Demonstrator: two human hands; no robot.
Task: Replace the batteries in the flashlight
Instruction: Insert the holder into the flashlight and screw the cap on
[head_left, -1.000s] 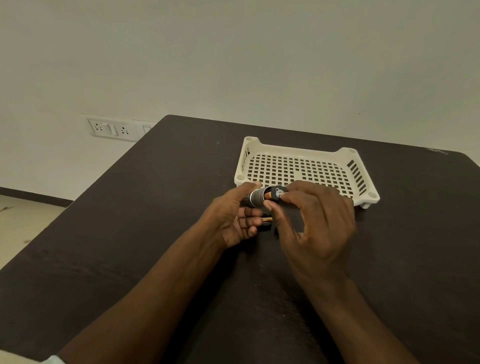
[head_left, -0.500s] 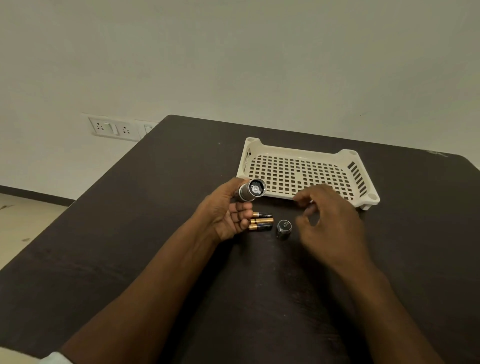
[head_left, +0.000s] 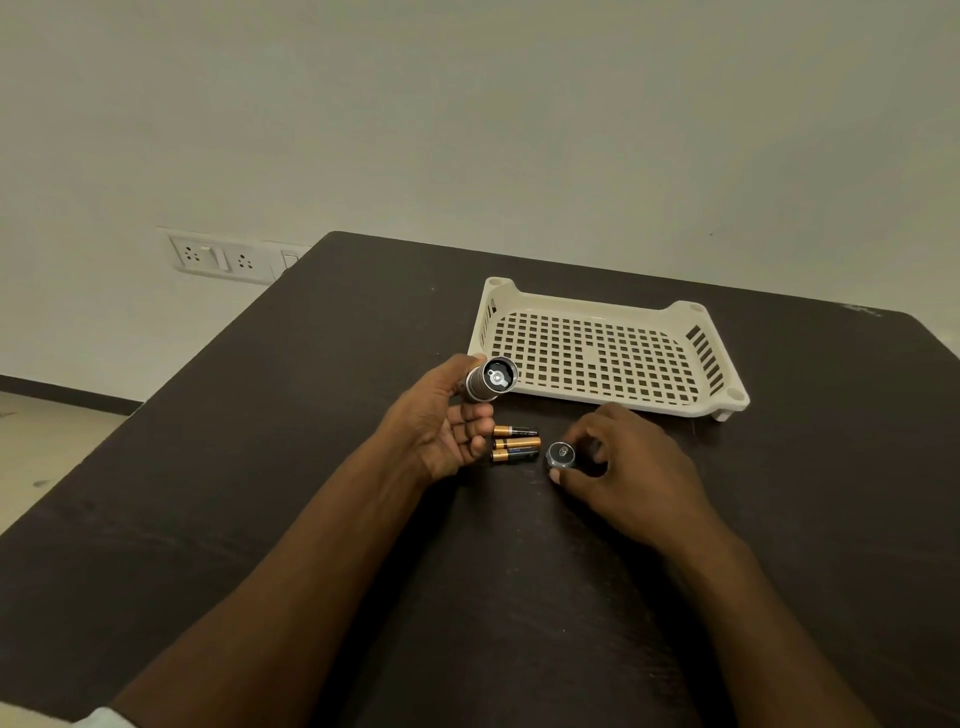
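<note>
Dark table (head_left: 260, 519), left hand (head_left: 441, 431) gripping flashlight (head_left: 491, 379), right hand (head_left: 631, 478) fingers pinching cap (head_left: 561, 455), 3 batteries (head_left: 515, 443)

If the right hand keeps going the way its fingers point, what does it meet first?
The right hand already touches the end cap. Further left, the three batteries come first, probably, since all lie on the table.

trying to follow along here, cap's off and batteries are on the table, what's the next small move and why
Probably let go of the cap and have the right hand pull the holder out of the flashlight. The left hand holds it with the open end showing a holder inside, and three batteries lie ready on the table.
</note>
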